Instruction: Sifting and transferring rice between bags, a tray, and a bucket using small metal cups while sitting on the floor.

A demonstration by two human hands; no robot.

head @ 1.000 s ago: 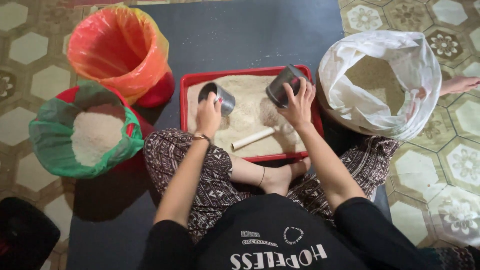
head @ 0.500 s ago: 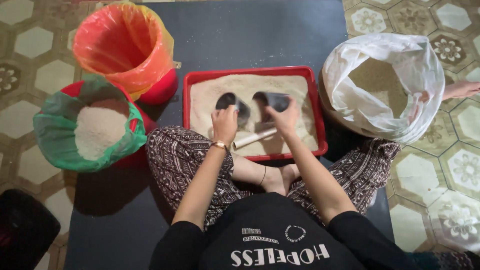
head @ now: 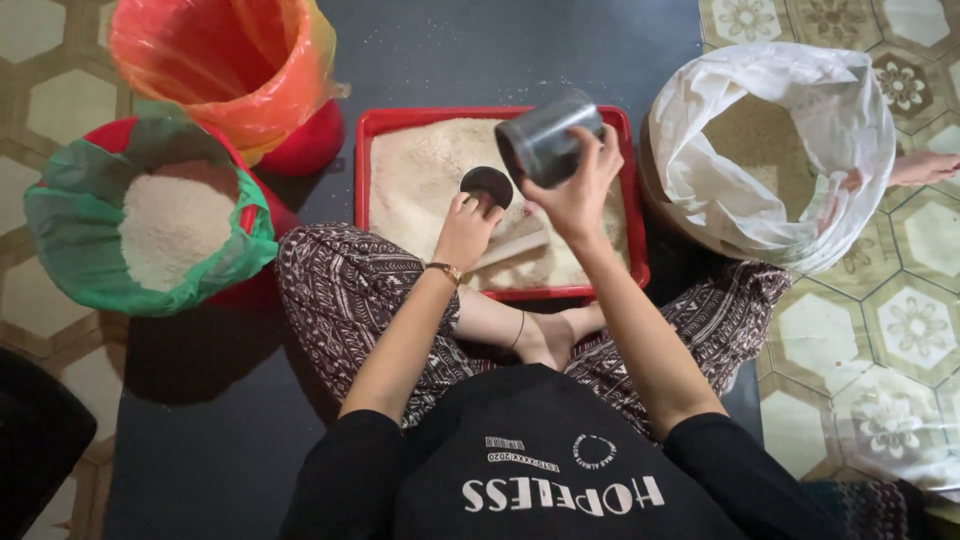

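Up at frame centre, we see the right hand (head: 580,190) clamped on a tilted metal cup (head: 547,143) above the red tray (head: 378,125), the left hand (head: 466,228) gripping a second cup (head: 486,186) just lower-left in the grain.

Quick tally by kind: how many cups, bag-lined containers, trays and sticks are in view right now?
Metal cups: 2, one lifted in the right hand at, one at the left hand in the grain
Bag-lined containers: 3, orange, green, white
Red trays: 1
Pale sticks: 1
Total: 7
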